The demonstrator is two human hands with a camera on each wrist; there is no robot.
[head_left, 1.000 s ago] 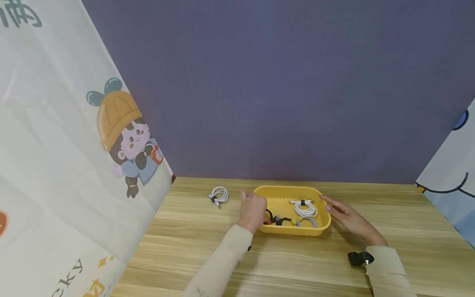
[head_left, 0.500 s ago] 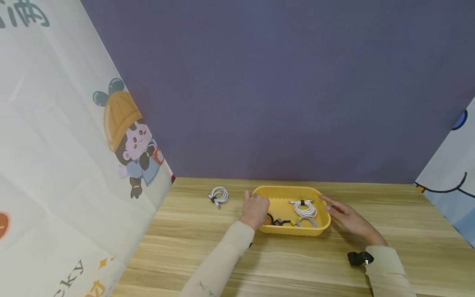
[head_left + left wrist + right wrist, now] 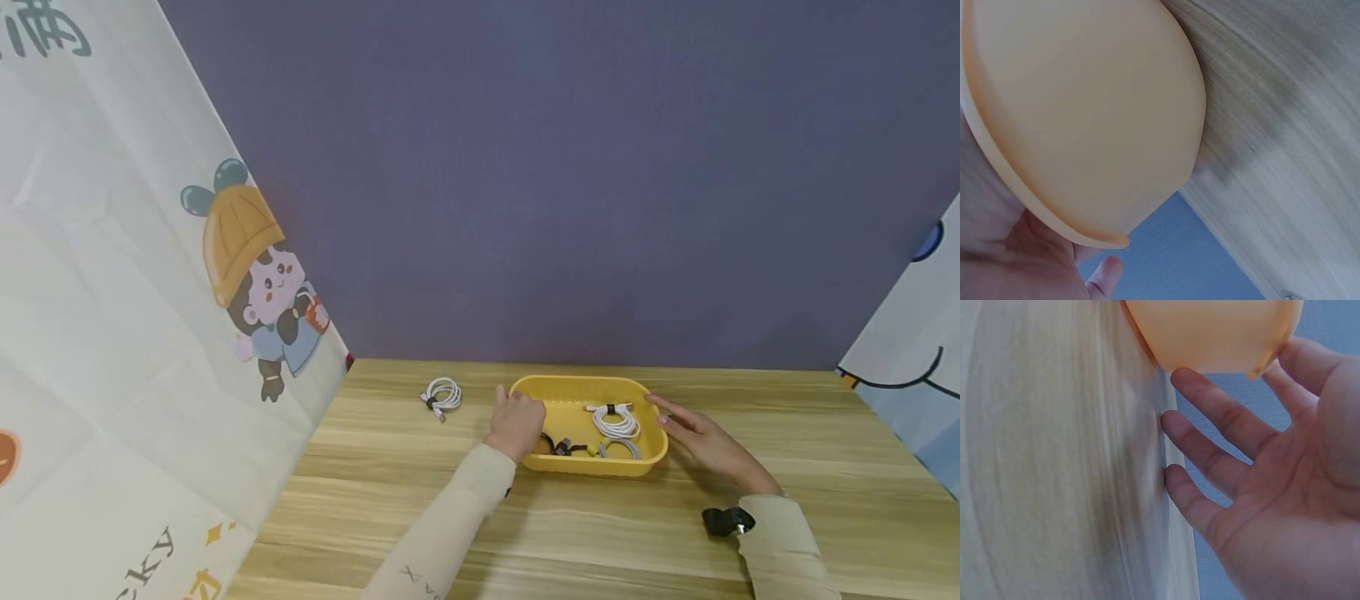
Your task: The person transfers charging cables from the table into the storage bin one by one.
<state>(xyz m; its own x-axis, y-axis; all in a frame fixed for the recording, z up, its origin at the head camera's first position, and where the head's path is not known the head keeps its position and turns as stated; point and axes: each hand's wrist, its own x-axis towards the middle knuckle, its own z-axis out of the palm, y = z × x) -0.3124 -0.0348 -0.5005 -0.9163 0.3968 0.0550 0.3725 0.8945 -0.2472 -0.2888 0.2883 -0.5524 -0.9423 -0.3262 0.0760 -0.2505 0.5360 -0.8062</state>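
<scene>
Left hand [image 3: 516, 423] curling round left rim of yellow tray [image 3: 600, 467]; right hand [image 3: 701, 442], fingers spread, touching its right end. Tray sitting mid-surface [image 3: 675, 542], holding cable coils [image 3: 617, 422]. Likely light, rigid, smooth plastic; rim at both ends offering best hold.

letters "cky" on the cartoon curtain [image 3: 112, 375], lower left
</scene>
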